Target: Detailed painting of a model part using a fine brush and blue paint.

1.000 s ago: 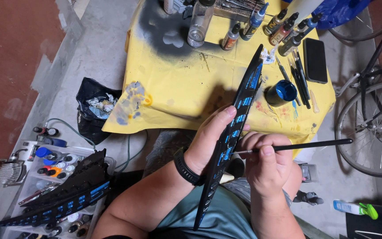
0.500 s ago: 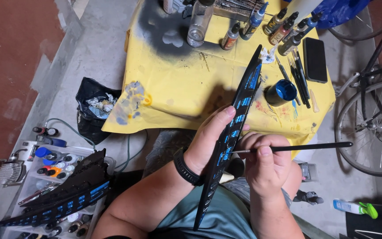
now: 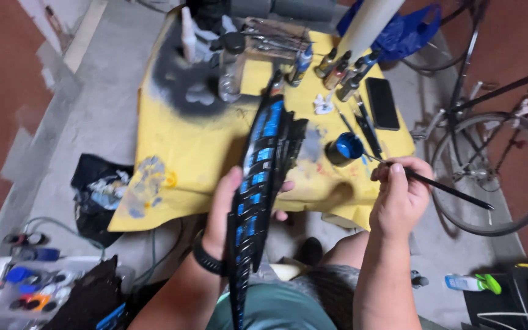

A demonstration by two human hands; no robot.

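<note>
Hands, left [image 3: 230, 211] gripping black-blue model panel [image 3: 258, 183], right [image 3: 398, 195] pinching paintbrush [image 3: 441, 186]

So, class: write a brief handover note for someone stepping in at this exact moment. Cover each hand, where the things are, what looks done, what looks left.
Left hand: grips the long black model piece, held upright over the lap.
Right hand: holds a thin paintbrush, tip towards the blue paint pot on the yellow cloth.
Done: many panels on the piece are blue.
Left: other panels are black.
Paint bottles stand at the cloth's far edge.
</note>
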